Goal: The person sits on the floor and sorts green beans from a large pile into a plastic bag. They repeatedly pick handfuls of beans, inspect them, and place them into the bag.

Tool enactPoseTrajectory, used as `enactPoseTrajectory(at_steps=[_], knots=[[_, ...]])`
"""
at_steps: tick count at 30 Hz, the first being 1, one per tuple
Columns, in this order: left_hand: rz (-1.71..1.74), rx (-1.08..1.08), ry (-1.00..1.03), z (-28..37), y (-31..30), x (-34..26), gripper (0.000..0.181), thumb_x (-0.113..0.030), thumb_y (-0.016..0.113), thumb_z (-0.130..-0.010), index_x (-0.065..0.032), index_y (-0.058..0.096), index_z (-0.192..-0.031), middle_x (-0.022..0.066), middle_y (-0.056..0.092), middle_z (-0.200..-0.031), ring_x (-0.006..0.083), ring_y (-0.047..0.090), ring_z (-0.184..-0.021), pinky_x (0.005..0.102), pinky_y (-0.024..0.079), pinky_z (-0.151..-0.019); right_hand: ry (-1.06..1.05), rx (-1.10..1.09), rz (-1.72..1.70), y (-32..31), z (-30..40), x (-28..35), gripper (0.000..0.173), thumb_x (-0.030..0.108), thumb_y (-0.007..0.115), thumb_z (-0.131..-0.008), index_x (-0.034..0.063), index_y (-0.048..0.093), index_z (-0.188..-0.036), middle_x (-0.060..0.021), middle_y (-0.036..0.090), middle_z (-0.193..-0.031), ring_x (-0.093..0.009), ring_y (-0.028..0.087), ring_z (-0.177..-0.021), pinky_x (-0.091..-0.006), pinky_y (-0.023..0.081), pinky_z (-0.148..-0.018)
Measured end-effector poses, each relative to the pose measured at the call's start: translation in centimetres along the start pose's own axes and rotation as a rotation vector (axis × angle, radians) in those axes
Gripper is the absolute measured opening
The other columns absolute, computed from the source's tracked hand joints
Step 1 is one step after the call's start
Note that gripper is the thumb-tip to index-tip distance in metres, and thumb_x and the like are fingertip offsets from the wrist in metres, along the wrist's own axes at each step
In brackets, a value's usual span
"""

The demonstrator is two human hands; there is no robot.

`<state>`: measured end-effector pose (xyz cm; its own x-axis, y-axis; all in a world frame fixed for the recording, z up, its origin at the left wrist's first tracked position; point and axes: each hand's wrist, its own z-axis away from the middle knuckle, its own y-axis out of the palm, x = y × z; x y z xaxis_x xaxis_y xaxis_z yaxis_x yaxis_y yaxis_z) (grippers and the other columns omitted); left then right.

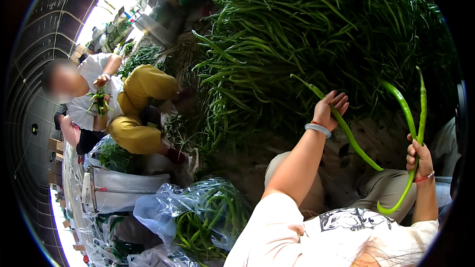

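My left hand [331, 110], with a pale bangle on its wrist, holds one long green pepper [350, 135] that slants down to the right. The thumb presses on the pepper and the other fingers stand partly loose. Around two more long green peppers [422, 107] the fingers of my right hand [420, 157] are closed; a red bracelet shows on that wrist. Their upper parts rise above the fist, and one curved end hangs below it. Beyond both hands lies a big heap of long green peppers [282, 40].
To the left a person [100, 92] in yellow trousers sits holding a bunch of green peppers [99, 102]. A clear plastic bag [207, 193] of peppers stands near my left elbow, beside a white-lined container [126, 189]. Farther left is another bag [115, 155] with greens.
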<state>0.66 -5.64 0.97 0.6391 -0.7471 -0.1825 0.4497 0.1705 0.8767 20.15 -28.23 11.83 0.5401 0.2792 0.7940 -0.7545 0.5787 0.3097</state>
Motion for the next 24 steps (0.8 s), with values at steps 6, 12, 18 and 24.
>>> enactPoseTrajectory(at_steps=[6,12,18,24], knots=[[0.028,0.601,0.025,1.4,1.0,-2.0,0.041,-0.031,0.044,-0.082,-0.0023,0.039,-0.111,0.0129,0.045,-0.111,0.0281,0.044,-0.102,0.0464,0.038,-0.082,0.014,0.39,0.363,3.9,-3.1,-1.1,0.023,0.017,0.059,-0.074,0.0056,0.047,-0.091,-0.0046,0.05,-0.058,-0.013,0.051,-0.048,-0.0256,0.041,-0.041],[0.207,0.687,0.173,2.5,1.7,-3.0,0.039,-0.028,0.042,-0.084,-0.0081,0.038,-0.117,0.0121,0.036,-0.124,0.0263,0.036,-0.113,0.0489,0.026,-0.093,0.101,0.655,0.656,5.5,-6.6,-2.3,0.016,0.013,0.051,-0.079,0.0055,0.049,-0.093,-0.0048,0.059,-0.073,-0.011,0.056,-0.06,-0.021,0.041,-0.048],[0.165,0.604,0.212,0.5,1.2,-3.0,0.033,-0.027,0.044,-0.084,-0.0114,0.041,-0.113,0.0028,0.049,-0.082,0.016,0.05,-0.07,0.0334,0.043,-0.07,0.169,0.529,0.79,4.6,-8.4,-2.5,0.03,0.029,0.048,-0.082,0.0063,0.044,-0.101,-0.0042,0.055,-0.1,-0.013,0.058,-0.073,-0.0263,0.043,-0.054],[0.046,0.555,0.247,0.4,1.3,-3.2,0.03,-0.027,0.045,-0.084,-0.0139,0.043,-0.11,0.0013,0.046,-0.077,0.0124,0.048,-0.067,0.0295,0.043,-0.065,-0.159,0.144,0.778,6.4,-11.7,1.3,0.031,0.037,0.049,-0.08,0.0066,0.044,-0.086,0.0015,0.042,-0.057,-0.004,0.031,-0.04,-0.0181,0.029,-0.038]])
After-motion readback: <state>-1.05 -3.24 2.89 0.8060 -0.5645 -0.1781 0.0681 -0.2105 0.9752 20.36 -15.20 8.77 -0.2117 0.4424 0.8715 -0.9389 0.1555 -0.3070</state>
